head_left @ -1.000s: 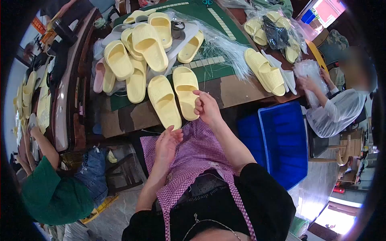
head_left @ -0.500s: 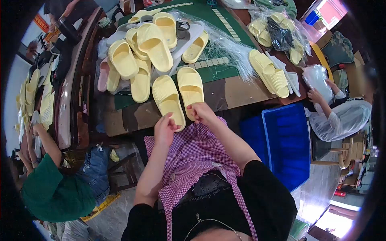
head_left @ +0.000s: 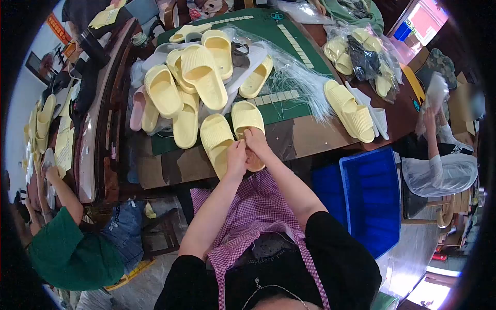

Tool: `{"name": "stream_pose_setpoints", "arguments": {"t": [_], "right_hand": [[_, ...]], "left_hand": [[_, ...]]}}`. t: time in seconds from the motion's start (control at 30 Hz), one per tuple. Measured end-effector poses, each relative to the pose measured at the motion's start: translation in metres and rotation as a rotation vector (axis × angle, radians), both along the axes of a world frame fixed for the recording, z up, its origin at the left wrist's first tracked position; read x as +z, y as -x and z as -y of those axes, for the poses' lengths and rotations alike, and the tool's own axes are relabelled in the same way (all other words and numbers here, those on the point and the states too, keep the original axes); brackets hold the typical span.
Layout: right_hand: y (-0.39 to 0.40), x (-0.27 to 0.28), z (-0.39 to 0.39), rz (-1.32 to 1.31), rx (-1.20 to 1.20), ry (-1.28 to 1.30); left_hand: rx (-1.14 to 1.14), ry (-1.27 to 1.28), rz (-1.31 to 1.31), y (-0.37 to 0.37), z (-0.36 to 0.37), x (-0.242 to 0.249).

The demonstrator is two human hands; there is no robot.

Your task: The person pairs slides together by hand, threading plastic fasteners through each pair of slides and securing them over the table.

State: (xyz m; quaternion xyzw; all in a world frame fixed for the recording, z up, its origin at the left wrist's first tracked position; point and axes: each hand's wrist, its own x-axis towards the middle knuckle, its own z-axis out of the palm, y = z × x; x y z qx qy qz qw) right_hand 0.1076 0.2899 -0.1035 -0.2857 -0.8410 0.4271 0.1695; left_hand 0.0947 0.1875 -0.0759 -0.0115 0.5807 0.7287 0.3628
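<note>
Two yellow slippers lie side by side at the table's front edge, toes pointing away. My left hand (head_left: 238, 158) is closed between the left slipper (head_left: 216, 138) and the right one. Fingers of my right hand (head_left: 256, 141) are pinched together over the right slipper (head_left: 247, 114), touching my left hand. Whatever the fingers hold is too small to make out. Behind them is a pile of yellow slippers (head_left: 205, 70), with a pink one (head_left: 137, 109) at its left side.
A bundle of clear strips (head_left: 294, 67) spreads over the green mat (head_left: 279, 111). Stacked yellow slippers (head_left: 349, 111) lie at the right. A blue crate (head_left: 374, 199) stands below the table. Co-workers sit left (head_left: 77, 253) and right (head_left: 439, 173).
My hands have come together over the slippers; before, they were apart. The view has shifted slightly. The co-worker at the right has raised a clear bag.
</note>
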Motion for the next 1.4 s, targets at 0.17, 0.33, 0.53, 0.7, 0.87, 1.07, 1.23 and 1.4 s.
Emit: {"name": "stream_pose_setpoints", "arguments": {"t": [0.17,0.33,0.53,0.7,0.87,1.07,1.23,1.4], "right_hand": [[-0.016,0.011,0.007,-0.08,-0.098,0.066],[-0.021,0.004,0.008,-0.071,-0.134,0.065],[-0.029,0.006,0.009,-0.176,-0.074,0.283],[-0.037,0.051,-0.02,0.107,0.194,-0.124],[0.024,0.037,-0.063,-0.23,0.035,-0.282],[0.048,0.024,-0.073,0.255,0.226,-0.41],[0.037,0.04,-0.074,0.468,0.302,-0.412],[0.046,0.043,-0.065,0.567,0.31,-0.321]], "left_hand": [[-0.052,0.148,-0.01,0.007,-0.013,0.016],[0.066,0.092,-0.018,0.013,-0.036,-0.001],[0.083,0.143,-0.115,0.024,-0.047,-0.015],[0.157,0.254,-0.041,0.023,-0.056,-0.005],[0.262,0.278,0.156,0.01,-0.061,-0.004],[0.333,-0.032,0.39,0.013,-0.054,-0.019],[0.254,-0.113,0.443,0.009,-0.049,-0.019],[0.105,-0.12,0.453,0.012,-0.048,-0.027]]}}
